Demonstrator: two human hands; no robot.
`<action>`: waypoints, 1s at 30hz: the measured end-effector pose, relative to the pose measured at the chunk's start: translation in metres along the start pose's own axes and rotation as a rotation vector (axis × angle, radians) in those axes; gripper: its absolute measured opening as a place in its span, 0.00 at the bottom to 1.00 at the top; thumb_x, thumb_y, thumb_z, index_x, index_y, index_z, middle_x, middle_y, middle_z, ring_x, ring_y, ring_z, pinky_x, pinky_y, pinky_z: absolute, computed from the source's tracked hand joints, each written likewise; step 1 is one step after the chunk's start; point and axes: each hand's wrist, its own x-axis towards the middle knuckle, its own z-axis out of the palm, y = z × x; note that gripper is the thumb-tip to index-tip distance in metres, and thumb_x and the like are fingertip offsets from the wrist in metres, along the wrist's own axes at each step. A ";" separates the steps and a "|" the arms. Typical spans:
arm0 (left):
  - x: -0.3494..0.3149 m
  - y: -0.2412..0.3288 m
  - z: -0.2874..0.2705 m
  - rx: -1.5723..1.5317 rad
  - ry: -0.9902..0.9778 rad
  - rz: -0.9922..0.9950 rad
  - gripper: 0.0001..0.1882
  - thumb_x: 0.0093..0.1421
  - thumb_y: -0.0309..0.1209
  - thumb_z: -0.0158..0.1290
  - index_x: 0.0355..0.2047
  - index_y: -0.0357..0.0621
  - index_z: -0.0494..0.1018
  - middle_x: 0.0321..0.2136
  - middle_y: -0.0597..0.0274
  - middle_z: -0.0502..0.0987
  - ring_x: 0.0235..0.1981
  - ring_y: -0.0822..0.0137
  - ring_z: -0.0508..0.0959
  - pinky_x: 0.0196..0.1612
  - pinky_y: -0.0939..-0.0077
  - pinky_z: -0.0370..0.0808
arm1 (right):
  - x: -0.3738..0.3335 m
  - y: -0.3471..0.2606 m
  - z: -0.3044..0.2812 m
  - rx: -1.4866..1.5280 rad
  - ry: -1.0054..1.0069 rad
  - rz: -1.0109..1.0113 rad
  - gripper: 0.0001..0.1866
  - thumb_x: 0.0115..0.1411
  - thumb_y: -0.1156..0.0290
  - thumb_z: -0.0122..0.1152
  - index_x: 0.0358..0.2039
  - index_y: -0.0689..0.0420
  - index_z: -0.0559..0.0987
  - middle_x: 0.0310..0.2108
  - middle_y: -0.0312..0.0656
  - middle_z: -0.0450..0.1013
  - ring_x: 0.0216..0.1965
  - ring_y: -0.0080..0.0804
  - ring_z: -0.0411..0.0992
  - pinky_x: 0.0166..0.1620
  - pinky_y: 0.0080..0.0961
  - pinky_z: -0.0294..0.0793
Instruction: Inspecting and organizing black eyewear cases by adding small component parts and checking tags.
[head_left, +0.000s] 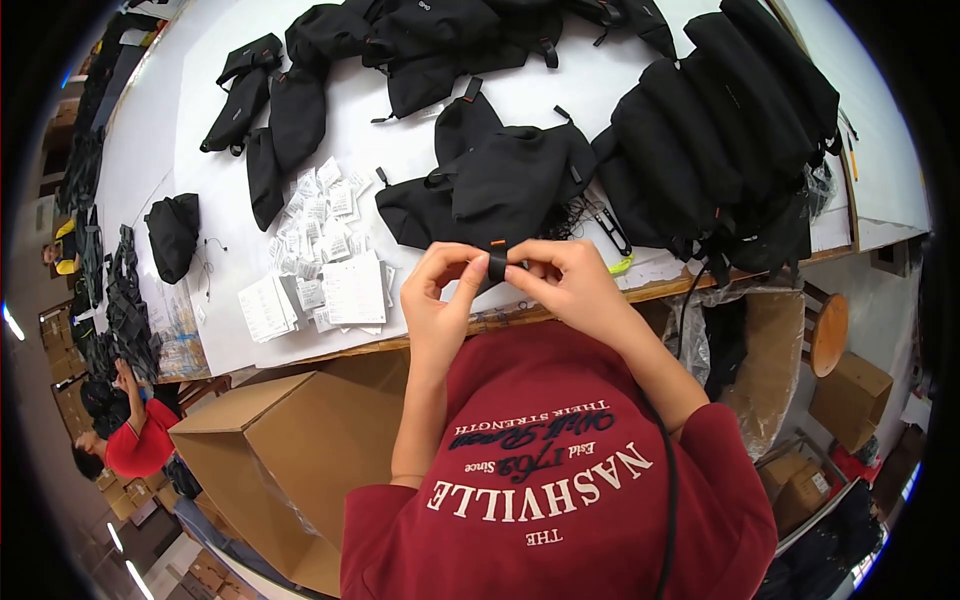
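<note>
At the near edge of the white table (225, 330), my left hand (445, 283) and my right hand (568, 285) meet over a short black strap loop (497, 265). Thumb and fingers of each hand pinch one side of it. A small orange tab shows just above the loop. Beyond my fingers lies a black fabric bag (505, 185), slack and folded; the loop appears to belong to it, though the join is hidden. Loose black cords and a black-handled cutting tool (612, 230) lie to the right of the bag.
White paper tags (318, 225) and stacked sheets (355, 290) lie left of the bag. More black bags (720, 120) stand packed at the right, others (420, 50) at the back. A cardboard box (250, 405) is below the table edge. A person in red (145, 440) is far left.
</note>
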 end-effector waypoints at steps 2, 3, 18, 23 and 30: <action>0.003 0.005 -0.001 -0.138 0.034 0.009 0.02 0.61 0.20 0.50 0.34 0.35 0.71 0.40 0.61 0.71 0.33 0.75 0.72 0.39 0.81 0.71 | 0.000 -0.005 -0.007 0.100 -0.004 0.009 0.05 0.56 0.73 0.61 0.33 0.60 0.78 0.18 0.30 0.67 0.19 0.12 0.60 0.23 0.14 0.57; 0.004 0.009 -0.002 -0.148 0.050 -0.001 0.02 0.62 0.23 0.49 0.34 0.36 0.71 0.42 0.59 0.70 0.33 0.75 0.72 0.39 0.81 0.70 | 0.000 -0.006 -0.011 0.203 -0.004 0.018 0.06 0.57 0.73 0.60 0.34 0.60 0.77 0.21 0.30 0.68 0.21 0.11 0.61 0.25 0.13 0.58; -0.001 0.027 -0.008 -0.426 -0.174 -0.256 0.04 0.60 0.26 0.55 0.34 0.38 0.73 0.20 0.75 0.67 0.20 0.86 0.62 0.24 0.90 0.57 | -0.004 -0.009 -0.022 0.593 -0.244 -0.085 0.06 0.59 0.78 0.57 0.36 0.59 0.71 0.30 0.37 0.71 0.35 0.22 0.74 0.38 0.18 0.70; -0.002 0.027 -0.003 -0.350 -0.164 -0.270 0.04 0.57 0.24 0.57 0.32 0.37 0.76 0.16 0.81 0.62 0.18 0.88 0.56 0.22 0.90 0.50 | -0.004 -0.012 -0.014 0.732 -0.230 -0.066 0.06 0.60 0.77 0.57 0.36 0.59 0.69 0.29 0.37 0.72 0.33 0.22 0.74 0.34 0.15 0.69; -0.003 0.030 -0.002 -0.285 -0.103 -0.242 0.03 0.57 0.23 0.57 0.32 0.37 0.76 0.15 0.82 0.59 0.17 0.89 0.53 0.22 0.90 0.47 | -0.005 -0.016 -0.009 0.725 -0.240 -0.060 0.08 0.59 0.79 0.57 0.38 0.58 0.69 0.29 0.38 0.73 0.31 0.18 0.73 0.29 0.11 0.68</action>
